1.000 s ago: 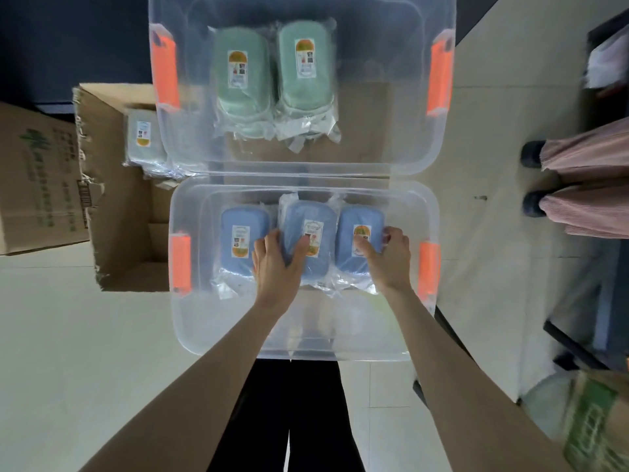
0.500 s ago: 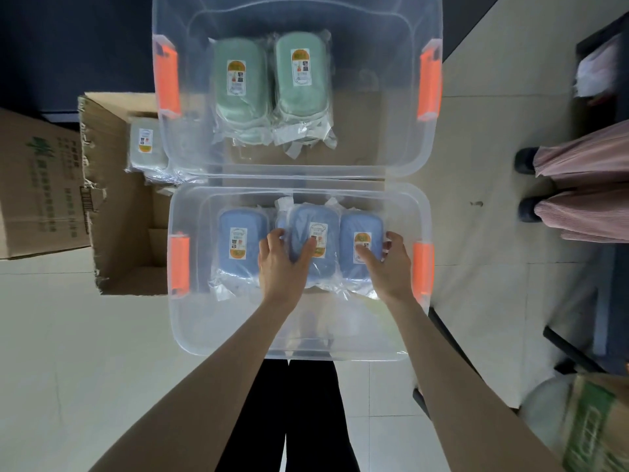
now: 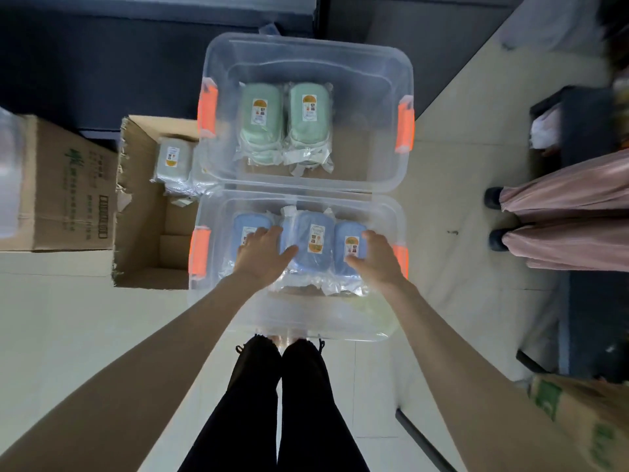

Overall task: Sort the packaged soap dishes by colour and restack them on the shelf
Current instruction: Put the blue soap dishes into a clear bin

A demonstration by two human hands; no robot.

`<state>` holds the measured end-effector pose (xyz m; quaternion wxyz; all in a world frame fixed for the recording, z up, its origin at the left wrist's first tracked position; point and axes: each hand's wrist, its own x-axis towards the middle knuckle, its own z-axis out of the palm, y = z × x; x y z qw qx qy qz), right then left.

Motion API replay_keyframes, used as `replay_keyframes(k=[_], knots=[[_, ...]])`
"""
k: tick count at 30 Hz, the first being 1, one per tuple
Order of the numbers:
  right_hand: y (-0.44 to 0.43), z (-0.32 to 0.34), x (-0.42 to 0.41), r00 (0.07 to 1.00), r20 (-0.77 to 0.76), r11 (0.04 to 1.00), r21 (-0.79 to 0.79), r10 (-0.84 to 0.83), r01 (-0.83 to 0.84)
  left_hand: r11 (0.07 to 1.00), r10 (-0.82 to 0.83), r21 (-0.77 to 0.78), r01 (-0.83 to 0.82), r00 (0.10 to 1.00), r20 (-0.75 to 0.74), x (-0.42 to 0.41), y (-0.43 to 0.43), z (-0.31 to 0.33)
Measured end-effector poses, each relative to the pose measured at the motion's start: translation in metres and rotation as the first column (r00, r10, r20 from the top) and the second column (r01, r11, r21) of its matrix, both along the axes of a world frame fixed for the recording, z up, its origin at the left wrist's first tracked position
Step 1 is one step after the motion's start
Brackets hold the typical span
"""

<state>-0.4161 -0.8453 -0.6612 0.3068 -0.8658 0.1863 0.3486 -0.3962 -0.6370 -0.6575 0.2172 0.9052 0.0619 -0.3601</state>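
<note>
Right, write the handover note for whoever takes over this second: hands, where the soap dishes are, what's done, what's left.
Hands: the left hand lies flat across the left and middle blue soap dishes. The right hand is cupped round the right blue soap dish.
Things: the near bin holds three blue packs. The far bin holds two green soap dishes. One grey pack is in the cardboard box.
Done: blue and green are separated.
Left: sort the grey pack, then restack on the shelf. No dishes are seen there.
</note>
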Motion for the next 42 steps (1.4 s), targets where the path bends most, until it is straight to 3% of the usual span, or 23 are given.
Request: replay_keyframes(k=[8, 14, 20, 25, 32, 42], knots=[[0.036, 0.142, 0.046, 0.928, 0.15, 0.938, -0.117, 0.342, -0.327, 0.952, -0.302, 0.136, 0.274, 0.911, 0.28, 0.025, 0.05, 0.146], [0.105, 0.279, 0.073, 0.798, 0.388, 0.887, -0.222, 0.462, -0.405, 0.968, -0.248, 0.179, 0.176, 0.781, 0.574, 0.034, 0.125, 0.285], [0.202, 0.401, 0.049, 0.562, 0.617, 0.832, -0.353, 0.55, -0.427, 0.971, -0.234, 0.225, 0.085, 0.546, 0.804, 0.003, 0.231, 0.39], [0.303, 0.462, -0.005, 0.438, 0.722, 0.836, -0.381, 0.536, -0.395, 0.946, -0.302, 0.323, 0.029, 0.443, 0.844, -0.058, 0.336, 0.443], [0.442, 0.509, -0.062, 0.337, 0.784, 0.837, -0.395, 0.522, -0.378, 0.927, -0.319, 0.368, -0.069, 0.37, 0.873, -0.126, 0.473, 0.496], [0.599, 0.561, -0.037, 0.218, 0.805, 0.809, -0.453, 0.552, -0.375, 0.931, -0.285, 0.335, -0.143, 0.286, 0.915, -0.126, 0.62, 0.543]])
